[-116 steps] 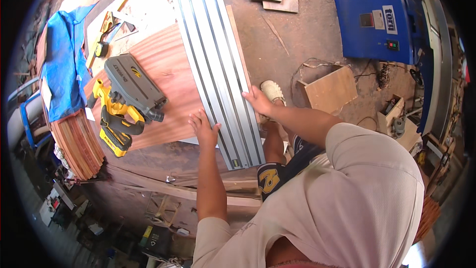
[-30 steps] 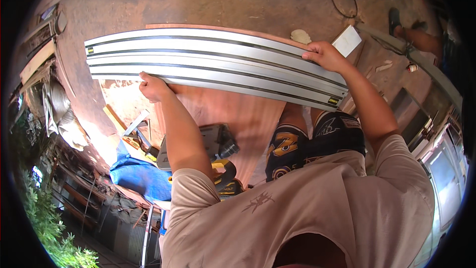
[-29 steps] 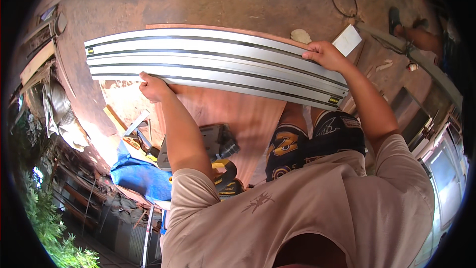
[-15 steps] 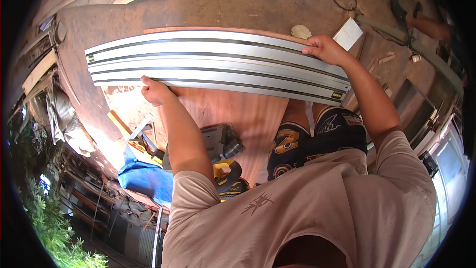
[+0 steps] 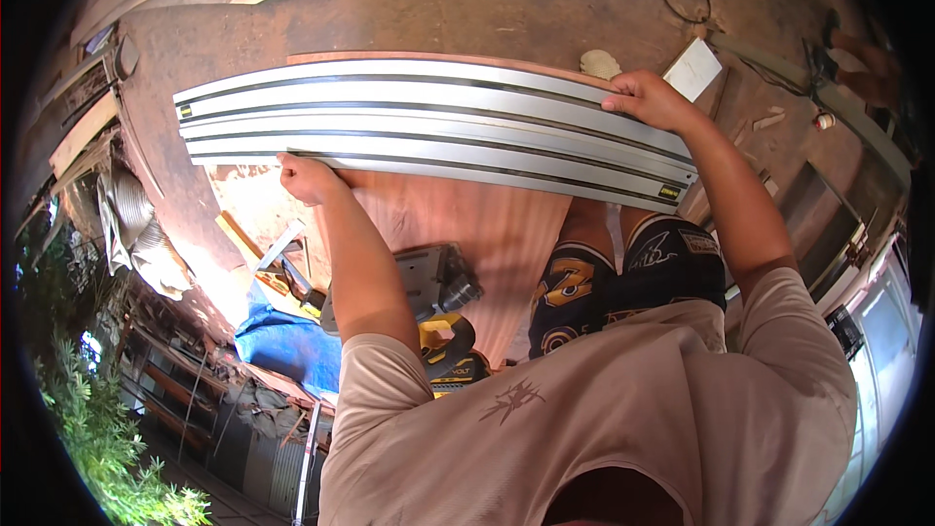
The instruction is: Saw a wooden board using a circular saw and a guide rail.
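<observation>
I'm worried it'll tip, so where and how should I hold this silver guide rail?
Likely grip the guide rail along its exposed long edges, left hand from the near side, right hand from the far side, toward opposite ends. It's long and flat, so spread holds should balance it.

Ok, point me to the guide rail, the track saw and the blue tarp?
Guide rail [image 5: 438,121]: head view, middle of its silver face.
Track saw [image 5: 421,280]: head view, its grey housing.
Blue tarp [image 5: 290,342]: head view, its creased upper surface.
</observation>
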Demonstrator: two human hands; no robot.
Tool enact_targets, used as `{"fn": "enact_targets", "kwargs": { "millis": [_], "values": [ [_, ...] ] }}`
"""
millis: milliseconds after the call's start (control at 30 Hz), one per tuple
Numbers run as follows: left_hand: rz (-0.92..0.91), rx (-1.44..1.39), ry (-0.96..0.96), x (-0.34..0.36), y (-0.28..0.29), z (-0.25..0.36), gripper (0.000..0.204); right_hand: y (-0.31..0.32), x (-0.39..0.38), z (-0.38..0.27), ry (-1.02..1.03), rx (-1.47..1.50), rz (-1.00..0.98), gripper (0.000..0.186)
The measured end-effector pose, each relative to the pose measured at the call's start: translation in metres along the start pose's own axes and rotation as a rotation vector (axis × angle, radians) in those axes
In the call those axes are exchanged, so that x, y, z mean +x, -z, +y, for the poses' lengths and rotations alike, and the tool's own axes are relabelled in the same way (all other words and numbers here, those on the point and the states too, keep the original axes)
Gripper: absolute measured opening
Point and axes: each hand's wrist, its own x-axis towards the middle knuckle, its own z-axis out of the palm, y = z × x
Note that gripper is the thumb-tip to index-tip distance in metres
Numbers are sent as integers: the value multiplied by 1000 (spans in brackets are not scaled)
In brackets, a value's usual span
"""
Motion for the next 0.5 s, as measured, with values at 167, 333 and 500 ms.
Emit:
{"fn": "enact_targets", "kwargs": {
  "millis": [167,333,500],
  "values": [
    [-44,30,60,0,1,-1,56,2,-8,-4,76,18,-15,19],
    [-64,-49,98,0,2,-1,55,6,-17,-2,78,140,-68,19],
    [-16,-67,49,1,-3,-3,55,2,-14,2,93,96,-65,21]
  ]
}}
